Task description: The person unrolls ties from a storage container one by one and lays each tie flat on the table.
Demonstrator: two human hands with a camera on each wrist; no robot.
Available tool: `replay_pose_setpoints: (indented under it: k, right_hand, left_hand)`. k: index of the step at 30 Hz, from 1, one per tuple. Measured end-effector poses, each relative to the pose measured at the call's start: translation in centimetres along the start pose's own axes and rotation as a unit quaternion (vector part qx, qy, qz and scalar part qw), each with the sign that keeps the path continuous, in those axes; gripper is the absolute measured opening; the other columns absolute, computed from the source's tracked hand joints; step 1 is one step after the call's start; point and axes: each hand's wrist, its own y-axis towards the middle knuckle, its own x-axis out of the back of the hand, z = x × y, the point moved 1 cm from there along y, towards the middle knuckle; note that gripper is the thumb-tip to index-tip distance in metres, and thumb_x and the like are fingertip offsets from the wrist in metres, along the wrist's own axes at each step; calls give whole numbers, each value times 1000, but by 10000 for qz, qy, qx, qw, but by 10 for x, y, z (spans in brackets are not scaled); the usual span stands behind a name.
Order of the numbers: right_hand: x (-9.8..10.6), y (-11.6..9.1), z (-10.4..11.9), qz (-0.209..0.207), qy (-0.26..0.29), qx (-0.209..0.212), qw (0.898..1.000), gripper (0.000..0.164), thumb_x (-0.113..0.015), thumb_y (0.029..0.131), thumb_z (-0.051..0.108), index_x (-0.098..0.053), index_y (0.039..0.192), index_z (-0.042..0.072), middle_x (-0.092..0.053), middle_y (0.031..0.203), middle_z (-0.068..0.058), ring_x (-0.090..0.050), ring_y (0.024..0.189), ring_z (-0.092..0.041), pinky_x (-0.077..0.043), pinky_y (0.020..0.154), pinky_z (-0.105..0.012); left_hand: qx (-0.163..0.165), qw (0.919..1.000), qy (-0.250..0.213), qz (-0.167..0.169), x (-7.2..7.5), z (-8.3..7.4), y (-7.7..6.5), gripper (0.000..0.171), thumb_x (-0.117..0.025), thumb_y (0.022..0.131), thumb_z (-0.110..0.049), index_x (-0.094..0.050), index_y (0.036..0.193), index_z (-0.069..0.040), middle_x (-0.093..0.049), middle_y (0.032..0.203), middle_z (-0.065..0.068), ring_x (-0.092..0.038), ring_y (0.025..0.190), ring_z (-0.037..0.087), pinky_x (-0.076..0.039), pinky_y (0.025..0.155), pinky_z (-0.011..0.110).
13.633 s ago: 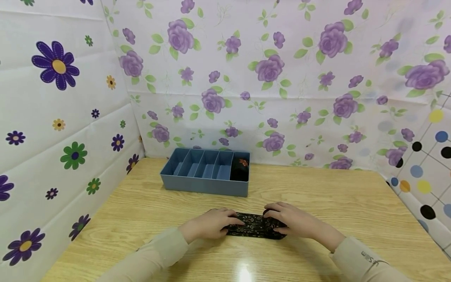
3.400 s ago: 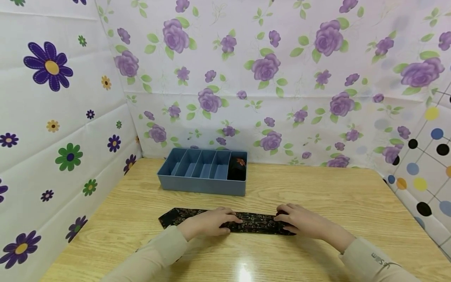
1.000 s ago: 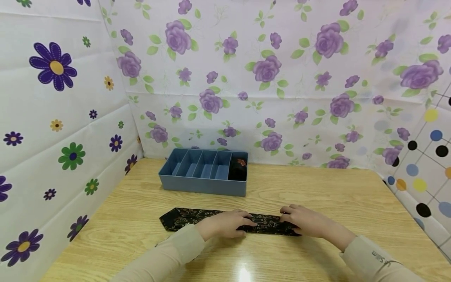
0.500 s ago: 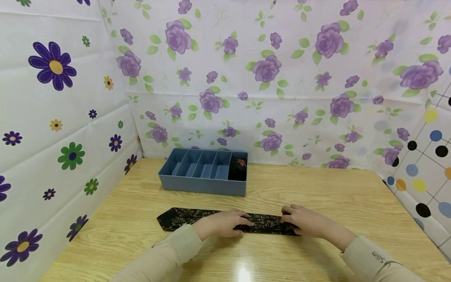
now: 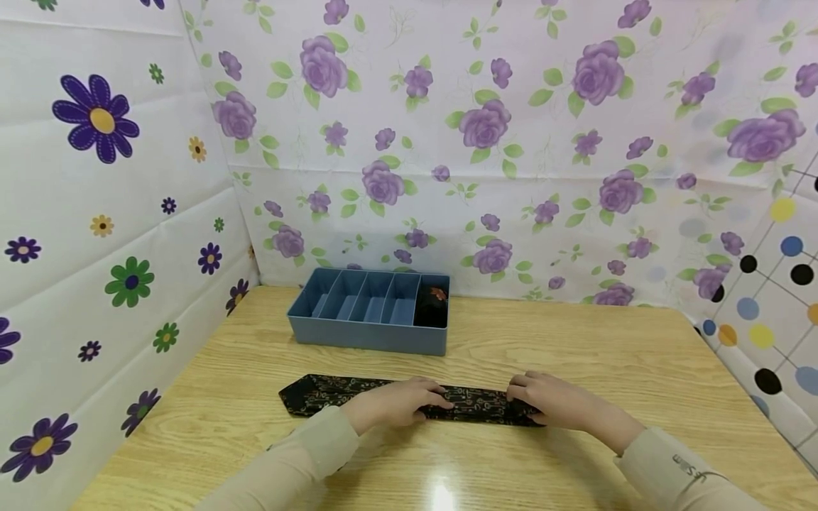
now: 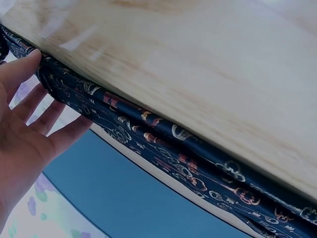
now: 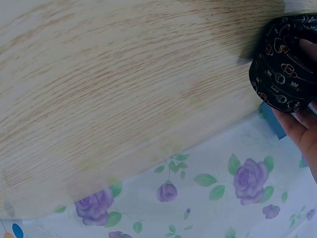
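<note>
A black necktie (image 5: 473,403) with small gold and red motifs lies flat across the table in the head view, its pointed end (image 5: 297,394) toward the left. My left hand (image 5: 395,404) rests over its middle; in the left wrist view the thumb (image 6: 25,67) touches one long edge and the rather straight fingers the other. At the right end, my right hand (image 5: 552,401) holds the rolled part of the tie (image 7: 280,74) between thumb and fingers, the roll standing on its edge in the right wrist view. The palm hides part of the roll in the head view.
Behind the tie stands a blue divided box (image 5: 367,337). Its rightmost compartment holds a dark rolled item (image 5: 432,305) with a red-orange motif. The wooden table (image 5: 607,348) meets floral cloth (image 5: 537,142) at the back and left.
Since the oldest frame the flat stretch has lengthened, its pointed end now showing at left; the right hand is farther right. Over the last second the left hand and pointed end shifted slightly left.
</note>
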Motion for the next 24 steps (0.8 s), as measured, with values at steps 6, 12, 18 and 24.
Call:
replay_pose_setpoints:
  k: [6,12,18,24]
  right_hand:
    - [2,1,2,28,33,13,10000,34,-79,74,9,-64,105,12,-57,100,-1,-57,83,-16,-52,70,-27]
    - [3,1,2,59,17,-19,10000,32,-79,74,9,-62,101,12,-59,102,-1,-59,87,-17,-53,74,-28]
    - [3,1,1,225,57,-140,9996,31,-78,75,9,-61,101,12,-62,105,-2,-61,92,-19,-54,78,-30]
    - [1,1,1,195,73,-123,9997,37,-78,75,8,-63,108,12,-60,104,-2,-60,91,-19,-54,77,-29]
  left_hand:
    - [86,10000,-18,-6,0,1,-2,50,-59,93,-9,-51,135,-34,-44,144,-2,-39,135,20,-41,107,34]
    - [63,10000,-37,-31,3,2,-5,48,-59,93,-8,-52,134,-32,-46,142,0,-41,134,20,-40,108,34]
    - [73,10000,-20,-25,3,3,-5,48,-59,93,-8,-53,134,-32,-45,143,0,-40,135,21,-40,107,34]
    - [66,10000,-67,-23,1,6,-8,49,-59,92,-7,-53,134,-32,-45,143,1,-40,135,22,-41,107,35]
